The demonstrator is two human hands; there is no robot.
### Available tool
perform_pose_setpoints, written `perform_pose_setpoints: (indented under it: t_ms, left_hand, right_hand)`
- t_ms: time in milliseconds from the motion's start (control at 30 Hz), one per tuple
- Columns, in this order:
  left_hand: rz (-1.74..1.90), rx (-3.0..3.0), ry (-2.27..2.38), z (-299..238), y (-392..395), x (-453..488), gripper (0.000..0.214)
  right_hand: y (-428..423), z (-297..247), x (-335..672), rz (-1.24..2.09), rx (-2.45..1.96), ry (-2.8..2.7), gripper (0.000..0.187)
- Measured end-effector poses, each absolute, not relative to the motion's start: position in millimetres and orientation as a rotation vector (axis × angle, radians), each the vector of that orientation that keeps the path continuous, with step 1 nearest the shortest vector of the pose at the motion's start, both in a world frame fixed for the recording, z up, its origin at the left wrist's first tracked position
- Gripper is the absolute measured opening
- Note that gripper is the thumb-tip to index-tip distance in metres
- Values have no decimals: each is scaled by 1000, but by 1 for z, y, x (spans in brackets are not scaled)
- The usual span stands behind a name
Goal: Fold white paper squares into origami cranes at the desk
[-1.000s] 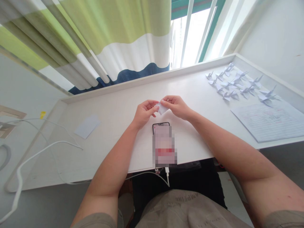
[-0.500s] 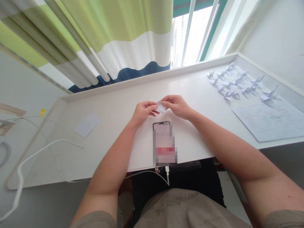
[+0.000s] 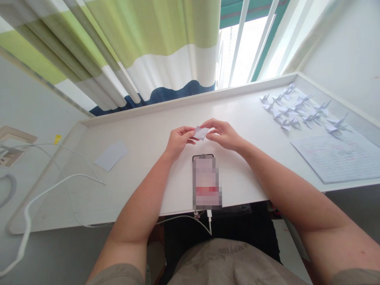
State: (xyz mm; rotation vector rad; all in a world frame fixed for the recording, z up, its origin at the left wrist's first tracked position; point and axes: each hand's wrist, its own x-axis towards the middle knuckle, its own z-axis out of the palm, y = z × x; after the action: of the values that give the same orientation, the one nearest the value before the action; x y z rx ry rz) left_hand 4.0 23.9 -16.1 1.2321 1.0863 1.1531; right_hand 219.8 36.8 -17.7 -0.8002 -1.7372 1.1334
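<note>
A small folded piece of white paper sits between my hands above the middle of the white desk. My left hand pinches its left end with the fingertips. My right hand grips its right corner from the other side. Below my hands, a smartphone lies on the desk with its screen blurred. Several white origami cranes stand grouped at the far right of the desk, beyond my right hand.
A lined paper sheet lies at the desk's right, and a blank paper slip lies to the left. A white cable runs from the phone over the desk's front edge. A raised lip edges the desk's back, below a striped curtain.
The whole view has shifted slightly as my head moved. My right hand has eased a little away from my left, and the paper sits somewhat flatter between them.
</note>
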Motion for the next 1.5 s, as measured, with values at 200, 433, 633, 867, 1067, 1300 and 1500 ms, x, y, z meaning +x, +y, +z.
perform_pose_setpoints:
  t_ms: [200,433,633,867,1067,1300,1500]
  left_hand:
    - [1139,1222,1071,-15,23,4,21]
    - [1101,1195,980,-12,20,5,31]
    - [1105,1200,967,-16,21,5,33]
    - [1051,1194,895,-11,19,3,34]
    - [1077,1173,897,-11,19,3,36]
    - [1088,1230,905,-17,20,4,39]
    - [1115,1335,975,-22,18,11,35]
  right_hand:
    - [35,-21,219,1013,-787,-1802,19]
    - [38,-25,219,1086,-827,-1717,15]
    - [36,-20,220,1113,-835,-1732,20]
    - [36,-20,221,1111,-872,-1729,28]
    - [34,-17,224,1184,-836,-1767,36]
    - [38,-24,219,1062,-887,-1729,23]
    - [39,-31,216,647,-926,-1927,9]
